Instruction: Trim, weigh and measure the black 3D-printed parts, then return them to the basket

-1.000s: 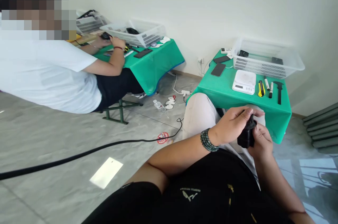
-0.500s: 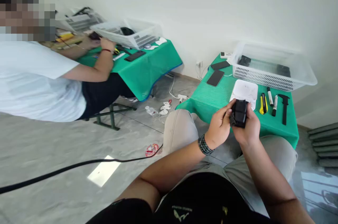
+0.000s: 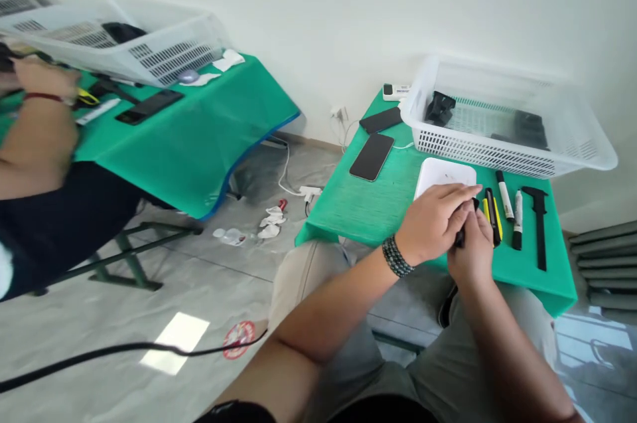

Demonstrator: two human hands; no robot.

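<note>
Both hands close around a black plastic part (image 3: 460,237) over the near edge of the green-covered table, and most of it is hidden by my fingers. My left hand (image 3: 434,220), with a beaded bracelet at the wrist, lies over its top with the fingers stretched toward my right hand. From below and the right, my right hand (image 3: 472,247) wraps the part, its thumb near my left fingers. Just behind the hands sits a white tray (image 3: 440,172), partly covered by them. To the right lie a yellow and black utility knife (image 3: 492,217), two markers (image 3: 504,196) and a black caliper (image 3: 539,227).
A white plastic basket (image 3: 488,156) holding black parts (image 3: 530,129) stands at the back of the table (image 3: 328,214). Two phones (image 3: 372,157) lie at left. Another person's arm (image 3: 42,117) works at a neighbouring table. A black cable (image 3: 124,347) crosses the lower left.
My left hand has moved over the black part, which showed plainly before and is now mostly covered. The view has swung right and closer, so the other person has slid left, mostly out of view.
</note>
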